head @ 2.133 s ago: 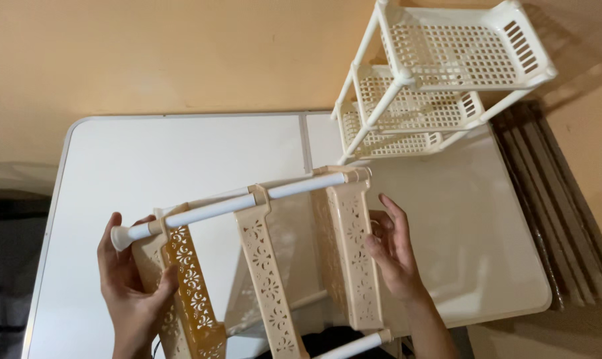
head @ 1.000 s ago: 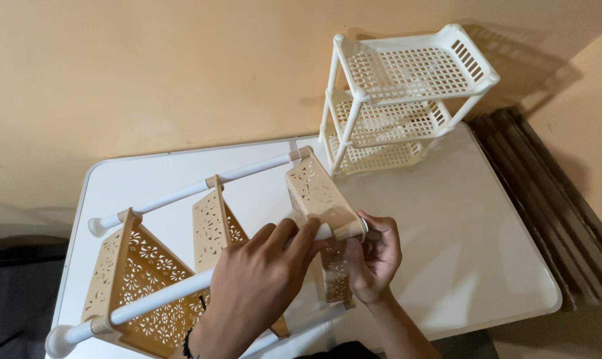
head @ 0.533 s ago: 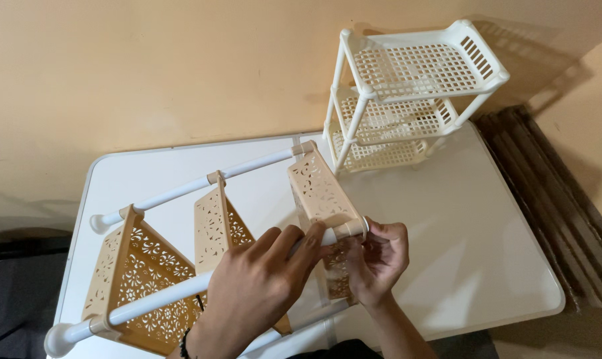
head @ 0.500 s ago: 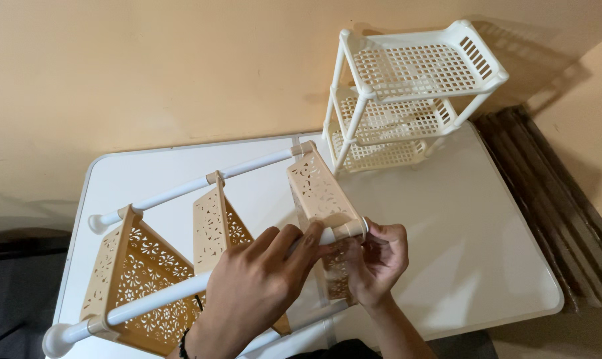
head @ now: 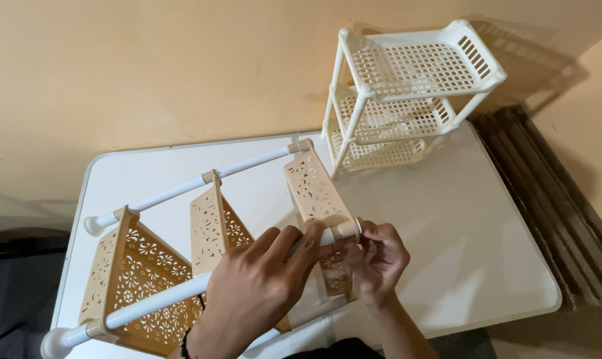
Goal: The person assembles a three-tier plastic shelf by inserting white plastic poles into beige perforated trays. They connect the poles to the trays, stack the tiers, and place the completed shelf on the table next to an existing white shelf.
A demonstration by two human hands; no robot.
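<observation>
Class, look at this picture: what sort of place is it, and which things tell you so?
Probably a room at home. A white folding table stands against a plain peach wall, and on it are two plastic shelf racks: a cream one upright, a tan one lying under both hands.

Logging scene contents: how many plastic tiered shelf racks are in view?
2: a beige lace-pattern rack lying on its side under both hands, and a cream grid-tray rack standing upright at the table's far edge.

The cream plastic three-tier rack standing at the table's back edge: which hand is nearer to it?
Right. The right hand is at the tan rack's pole end, below the cream plastic three-tier rack; the left hand grips the white pole farther left.
</observation>
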